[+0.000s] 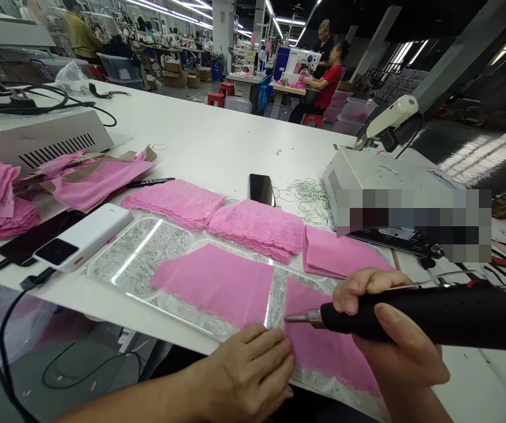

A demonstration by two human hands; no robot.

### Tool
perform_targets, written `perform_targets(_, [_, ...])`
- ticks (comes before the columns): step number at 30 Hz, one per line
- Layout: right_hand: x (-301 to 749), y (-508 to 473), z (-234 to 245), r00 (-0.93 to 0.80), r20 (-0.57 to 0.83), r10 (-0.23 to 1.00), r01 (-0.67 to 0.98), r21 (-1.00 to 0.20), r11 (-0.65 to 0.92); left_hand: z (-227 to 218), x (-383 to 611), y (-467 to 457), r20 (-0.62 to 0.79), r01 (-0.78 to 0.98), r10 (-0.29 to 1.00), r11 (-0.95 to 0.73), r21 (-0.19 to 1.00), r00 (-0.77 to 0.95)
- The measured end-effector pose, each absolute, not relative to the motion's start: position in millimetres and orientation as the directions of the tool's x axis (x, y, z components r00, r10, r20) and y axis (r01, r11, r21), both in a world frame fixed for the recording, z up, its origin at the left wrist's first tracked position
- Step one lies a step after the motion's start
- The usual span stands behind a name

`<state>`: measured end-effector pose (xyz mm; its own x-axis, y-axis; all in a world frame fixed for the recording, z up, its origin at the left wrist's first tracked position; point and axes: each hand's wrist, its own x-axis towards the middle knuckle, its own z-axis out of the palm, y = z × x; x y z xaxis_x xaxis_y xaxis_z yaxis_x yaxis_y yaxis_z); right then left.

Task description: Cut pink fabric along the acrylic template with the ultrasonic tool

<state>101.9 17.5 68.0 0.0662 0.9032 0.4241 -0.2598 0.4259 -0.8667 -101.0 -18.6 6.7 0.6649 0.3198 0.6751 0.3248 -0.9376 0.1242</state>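
My right hand (394,341) is closed round a black pen-shaped hot tool (429,314), whose metal tip (294,318) touches the edge of a pink fabric piece (327,346). My left hand (253,376) lies flat with fingers together, pressing that fabric's left edge near the table front. Both the piece and a second pink fabric piece (218,282) lie on a scratched clear plate (138,258).
Stacks of pink lace (257,226) and plain pink fabric (323,252) lie behind the plate. A white power bank (83,235), a black phone (260,189), rubber bands (308,197) and white control boxes (367,176) stand around. People sit at sewing machines far behind.
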Motion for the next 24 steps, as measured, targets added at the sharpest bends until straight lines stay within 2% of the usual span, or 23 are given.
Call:
perform_targets(4, [110, 21, 79, 0.207, 0.425, 0.881, -0.262, -0.843, 0.469, 17, -100, -18, 0.668, 0.367, 0.335, -0.925, 0.099, 0.665])
perform_targets(7, [126, 23, 90, 0.413, 0.423, 0.807, -0.200, -0.822, 0.533, 24, -94, -7, 0.630, 0.428, 0.394, -0.897, 0.107, 0.669])
perform_targets(10, [144, 24, 93, 0.538, 0.419, 0.732, -0.117, -0.822, 0.557, 22, -83, 11, 0.576, 0.500, 0.465, -0.859, 0.109, 0.672])
perform_targets(17, [154, 26, 70, 0.576, 0.361, 0.734, -0.150, -0.835, 0.529, 5, -72, 34, 0.451, 0.562, 0.532, -0.823, 0.080, 0.716])
perform_targets(24, [155, 27, 67, 0.565, 0.337, 0.753, -0.149, -0.856, 0.496, 4, -75, 33, 0.422, 0.594, 0.562, -0.802, 0.066, 0.711])
